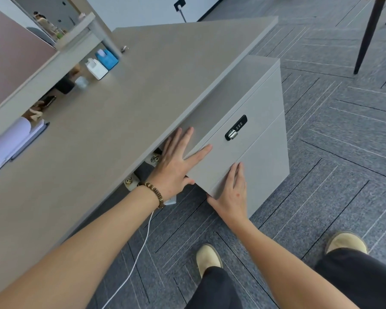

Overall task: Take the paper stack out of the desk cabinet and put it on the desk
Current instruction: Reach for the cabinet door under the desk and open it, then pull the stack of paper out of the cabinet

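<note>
Nowhere in view is the paper stack; the cabinet has its front shut, so what it holds cannot be seen. Its grey body stands on the carpet, tucked partly under the desk, with its top just below the desk edge. A black lock with a silver latch sits on the upper front panel, and a thin seam runs below it across the front

The left hand lies flat and open on the cabinet's top near corner, fingers spread, the thumb hooked down at the panel's edge; it grasps nothing. A beaded bracelet circles that wrist. The right hand is also open, palm pressed on the lower front panel near its left edge, fingers pointing up, holding nothing

Under the desk, beside the left hand, a white power strip with plugs shows, and a white cable trails from there over the carpet toward the viewer. Two tan shoes and dark trouser legs fill the lower right

Farther off on the desk stand a white box and a blue one side by side, near a grey post. At the left edge lies a pale, lilac-tinted roll, its nature unclear. A dark chair leg stands on the carpet at upper right
</note>
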